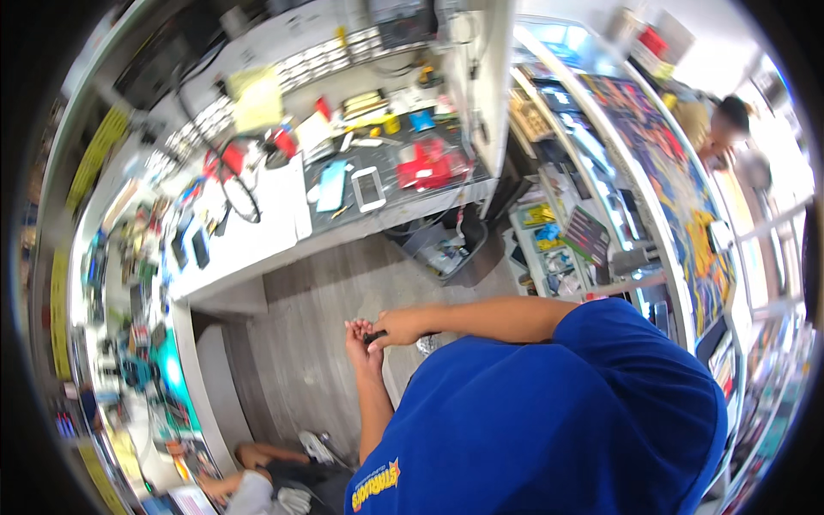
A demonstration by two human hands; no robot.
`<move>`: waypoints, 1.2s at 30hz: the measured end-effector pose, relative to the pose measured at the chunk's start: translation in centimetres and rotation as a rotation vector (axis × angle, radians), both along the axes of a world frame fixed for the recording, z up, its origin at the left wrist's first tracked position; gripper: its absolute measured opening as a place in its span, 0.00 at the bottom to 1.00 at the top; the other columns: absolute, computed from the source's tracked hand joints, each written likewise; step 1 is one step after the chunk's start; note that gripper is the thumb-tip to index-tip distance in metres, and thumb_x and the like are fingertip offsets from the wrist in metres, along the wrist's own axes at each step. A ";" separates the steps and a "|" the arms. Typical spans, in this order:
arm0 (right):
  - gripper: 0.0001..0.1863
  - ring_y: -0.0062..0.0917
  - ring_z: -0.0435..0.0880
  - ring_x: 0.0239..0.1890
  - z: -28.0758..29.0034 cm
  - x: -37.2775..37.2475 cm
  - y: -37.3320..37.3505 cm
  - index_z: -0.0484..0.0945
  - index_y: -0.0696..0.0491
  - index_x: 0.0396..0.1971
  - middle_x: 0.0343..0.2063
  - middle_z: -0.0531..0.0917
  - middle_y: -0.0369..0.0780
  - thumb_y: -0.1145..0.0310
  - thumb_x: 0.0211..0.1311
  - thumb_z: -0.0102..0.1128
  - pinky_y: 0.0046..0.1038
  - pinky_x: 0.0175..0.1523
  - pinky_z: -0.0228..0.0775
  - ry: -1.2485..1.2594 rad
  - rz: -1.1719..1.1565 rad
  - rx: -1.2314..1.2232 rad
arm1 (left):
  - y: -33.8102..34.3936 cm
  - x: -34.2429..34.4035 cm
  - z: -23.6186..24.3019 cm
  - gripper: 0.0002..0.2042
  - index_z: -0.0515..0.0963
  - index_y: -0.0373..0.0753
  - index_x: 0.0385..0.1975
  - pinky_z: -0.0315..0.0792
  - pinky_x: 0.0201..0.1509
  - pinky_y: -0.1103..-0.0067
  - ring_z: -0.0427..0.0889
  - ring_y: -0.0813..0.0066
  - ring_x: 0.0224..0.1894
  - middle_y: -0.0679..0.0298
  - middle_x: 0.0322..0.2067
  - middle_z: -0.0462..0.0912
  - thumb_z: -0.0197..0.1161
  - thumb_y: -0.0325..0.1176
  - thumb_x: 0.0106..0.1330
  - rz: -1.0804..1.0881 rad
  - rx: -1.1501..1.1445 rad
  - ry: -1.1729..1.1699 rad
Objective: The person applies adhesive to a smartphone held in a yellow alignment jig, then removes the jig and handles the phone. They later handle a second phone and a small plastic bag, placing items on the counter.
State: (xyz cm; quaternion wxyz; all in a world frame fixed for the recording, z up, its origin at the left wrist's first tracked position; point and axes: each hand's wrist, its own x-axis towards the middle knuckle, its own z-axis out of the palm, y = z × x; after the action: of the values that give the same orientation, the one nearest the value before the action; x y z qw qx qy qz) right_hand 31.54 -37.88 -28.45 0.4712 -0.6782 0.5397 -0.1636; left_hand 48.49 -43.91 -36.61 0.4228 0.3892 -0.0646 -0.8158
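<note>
My hands meet low in front of my body, above the wooden floor. My right hand (398, 326) reaches in from the right and grips a small black object (375, 338), too small to identify. My left hand (360, 343) is just beside it, fingers curled upward and partly behind the object, seemingly touching it.
A cluttered bench (343, 221) holds a white phone (369, 190) and red bags (429, 167). A grey bin (442, 257) sits beneath. Glass display cases (669, 275) stand right, with a person (691, 124) beyond. A seated co-worker (257, 489) works at the lower-left bench.
</note>
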 end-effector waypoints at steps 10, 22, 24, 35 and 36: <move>0.32 0.33 0.82 0.22 -3.7 -9.1 5.0 0.82 0.55 0.40 0.29 0.82 0.46 0.37 0.71 0.50 0.35 0.22 0.73 -0.031 -0.446 -0.381 | 0.2 -11.1 1.6 0.15 0.74 0.38 0.32 0.78 0.38 0.74 0.78 0.70 0.33 0.63 0.30 0.79 0.51 0.41 0.79 -0.411 0.097 0.101; 0.39 0.21 0.76 0.23 19.3 -43.5 1.1 0.77 0.58 0.41 0.22 0.75 0.38 0.33 0.75 0.34 0.27 0.31 0.71 -0.284 -1.472 -0.892 | 4.2 -18.0 10.1 0.15 0.74 0.38 0.32 0.72 0.39 0.78 0.75 0.74 0.33 0.66 0.29 0.77 0.54 0.42 0.78 -0.487 0.318 0.524; 0.37 0.28 0.79 0.32 18.4 -46.6 -1.7 0.78 0.59 0.47 0.30 0.78 0.43 0.37 0.77 0.34 0.32 0.43 0.72 -0.073 -1.357 -0.868 | 4.5 -18.4 11.2 0.15 0.74 0.38 0.31 0.72 0.39 0.78 0.75 0.75 0.33 0.66 0.29 0.76 0.54 0.42 0.78 -0.459 0.294 0.532; 0.33 0.49 0.62 0.72 17.6 -34.3 2.6 0.64 0.62 0.68 0.68 0.66 0.55 0.50 0.79 0.39 0.40 0.76 0.52 0.021 -1.113 -1.156 | 3.0 -19.9 18.0 0.10 0.74 0.39 0.40 0.74 0.45 0.79 0.75 0.75 0.38 0.66 0.36 0.77 0.53 0.39 0.79 -0.363 -0.173 0.493; 0.34 0.48 0.58 0.74 18.6 -30.2 3.8 0.61 0.61 0.70 0.69 0.64 0.55 0.48 0.78 0.39 0.41 0.77 0.48 0.015 -0.867 -1.073 | 2.4 -21.2 19.0 0.14 0.74 0.36 0.55 0.75 0.60 0.75 0.80 0.67 0.54 0.60 0.50 0.81 0.53 0.39 0.79 -0.374 -0.183 0.550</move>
State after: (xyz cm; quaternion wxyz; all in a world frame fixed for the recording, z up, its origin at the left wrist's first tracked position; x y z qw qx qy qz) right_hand 1.38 -34.06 -9.87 -0.0413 -0.5417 0.6098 -0.5770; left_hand 27.31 -41.49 -17.56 0.3009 0.0967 -0.0915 -0.9443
